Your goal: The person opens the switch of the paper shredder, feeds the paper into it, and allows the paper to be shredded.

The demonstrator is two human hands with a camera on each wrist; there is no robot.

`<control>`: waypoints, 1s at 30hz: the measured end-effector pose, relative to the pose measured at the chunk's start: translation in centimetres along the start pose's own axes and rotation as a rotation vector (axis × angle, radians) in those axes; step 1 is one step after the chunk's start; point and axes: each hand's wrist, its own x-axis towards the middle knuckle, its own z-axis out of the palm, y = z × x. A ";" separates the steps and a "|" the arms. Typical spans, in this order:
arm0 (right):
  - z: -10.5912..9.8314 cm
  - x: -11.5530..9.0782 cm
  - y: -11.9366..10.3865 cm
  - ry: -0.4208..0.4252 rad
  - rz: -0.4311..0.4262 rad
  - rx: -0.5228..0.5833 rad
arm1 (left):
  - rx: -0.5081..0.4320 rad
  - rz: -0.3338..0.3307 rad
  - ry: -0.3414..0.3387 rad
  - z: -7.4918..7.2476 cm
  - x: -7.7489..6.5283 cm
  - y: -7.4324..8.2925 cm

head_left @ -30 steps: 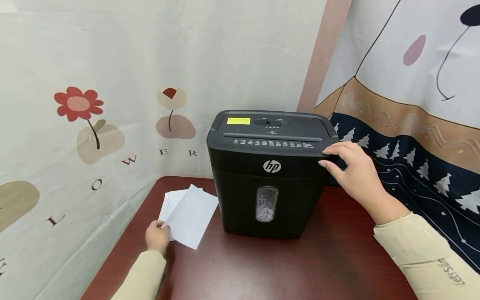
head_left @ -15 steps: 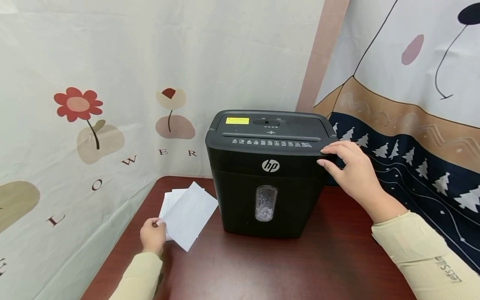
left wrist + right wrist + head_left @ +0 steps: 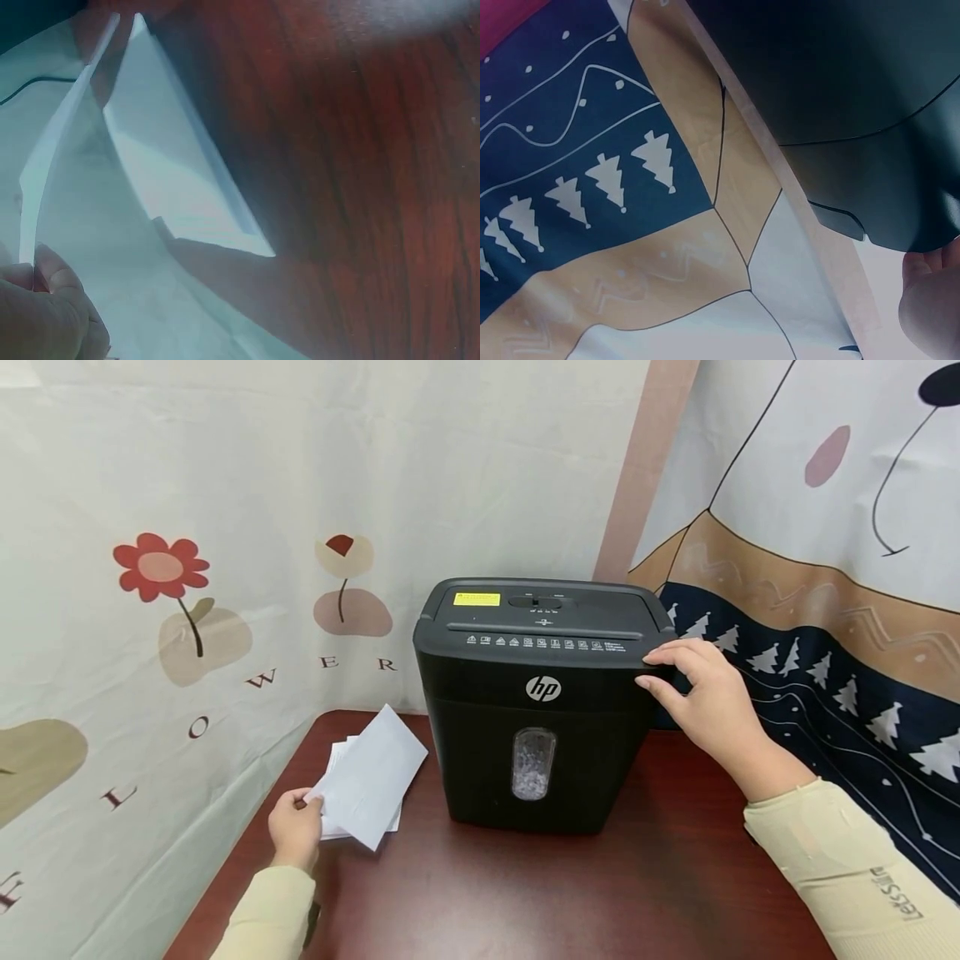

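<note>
In the head view, a black HP paper shredder [image 3: 472, 735] stands upright on the table, with shreds showing through its front window [image 3: 533, 765]. Left of it, my left hand [image 3: 294, 831] pinches a white sheet of paper [image 3: 372, 777] by its near-left corner. That sheet is tilted above a small paper stack [image 3: 169, 169]; the left wrist view shows it edge-on, apart from the stack. My right hand [image 3: 708, 710] grips the shredder's front right top corner, fingers at the top edge and thumb on the front face. In the right wrist view, the shredder partly hides those fingers.
The dark red-brown table [image 3: 517, 893] meets a pale printed curtain [image 3: 255, 510] on the left and behind. A navy and tan patterned cloth [image 3: 795, 635] hangs close on the right. The shredder's feed slot [image 3: 543, 632] runs across its top.
My left hand has moved slightly left and up, and the pinched sheet has turned and risen off the stack, uncovering more of it. The right hand and shredder have stayed put.
</note>
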 end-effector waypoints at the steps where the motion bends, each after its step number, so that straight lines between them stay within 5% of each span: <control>1: 0.0 0.0 0.0 0.000 0.001 0.000 | -0.008 -0.005 0.001 -0.2 0.0 0.2; 15: -0.1 0.0 0.0 0.008 0.003 0.001 | -0.167 -0.092 -0.015 -3.1 -0.6 2.3; 30: -0.1 0.0 -0.1 -0.009 0.014 0.010 | -0.505 -0.118 0.036 -5.4 -1.5 5.7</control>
